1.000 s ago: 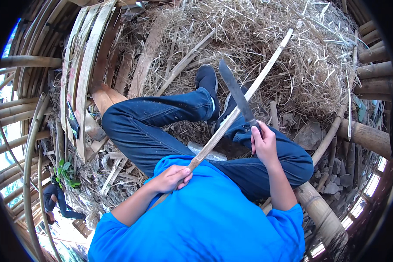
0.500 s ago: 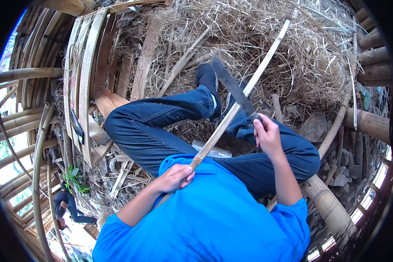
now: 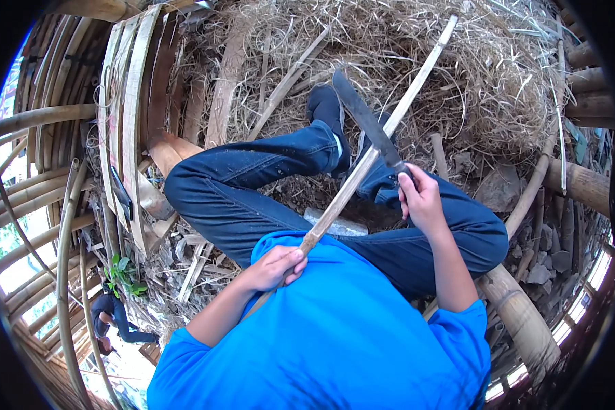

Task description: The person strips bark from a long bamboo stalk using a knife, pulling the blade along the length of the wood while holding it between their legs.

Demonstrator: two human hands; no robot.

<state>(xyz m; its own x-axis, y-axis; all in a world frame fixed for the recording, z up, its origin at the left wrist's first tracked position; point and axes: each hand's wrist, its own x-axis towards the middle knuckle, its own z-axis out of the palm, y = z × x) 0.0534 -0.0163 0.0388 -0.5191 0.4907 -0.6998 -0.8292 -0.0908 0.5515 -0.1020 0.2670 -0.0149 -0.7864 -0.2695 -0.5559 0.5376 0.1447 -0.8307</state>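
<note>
The left hand (image 3: 275, 266) is closed around the lower end of a long bamboo strip (image 3: 379, 142), close to the blue shirt (image 3: 335, 342). The strip goes up diagonally over the legs toward the dry straw (image 3: 458, 75). The right hand (image 3: 422, 199) grips the handle of a dark knife (image 3: 365, 123), and its blade lies against the strip. A grey stone (image 3: 335, 225) sits under the strip. Bamboo poles (image 3: 519, 321) stand close on the right, and wooden slats (image 3: 126, 123) stand close on the left.
</note>
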